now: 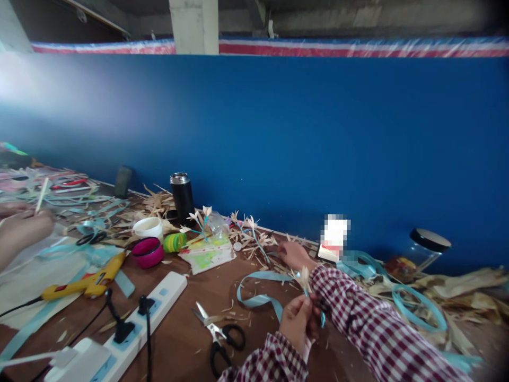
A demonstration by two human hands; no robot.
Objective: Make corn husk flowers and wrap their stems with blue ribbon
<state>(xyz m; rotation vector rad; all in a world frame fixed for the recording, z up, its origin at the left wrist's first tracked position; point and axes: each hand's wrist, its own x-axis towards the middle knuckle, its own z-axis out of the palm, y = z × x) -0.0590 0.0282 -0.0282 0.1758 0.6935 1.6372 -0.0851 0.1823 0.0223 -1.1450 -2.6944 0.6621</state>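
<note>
My left hand (297, 317) is closed in a pinch on a small pale husk flower (304, 277) with a blue-wrapped stem. A loop of light blue ribbon (256, 301) trails on the table to its left. My right hand (296, 255) reaches across beyond it, fingers stretched to the left over husk scraps; its fingertips show only partly. Just left of those fingertips lies another husk flower (251, 223) on a blue stem. Black-handled scissors (217, 331) rest with blades apart, left of my left hand.
A white power strip (159, 305) with plugs and a yellow glue gun (89, 278) lie at left. Behind them are a magenta tape roll (147, 252), a black flask (182, 199) and a paint-stained pad (209, 254). Another person's hand (24, 228) holds a pale stick. A lidded jar (423, 249) leans at right.
</note>
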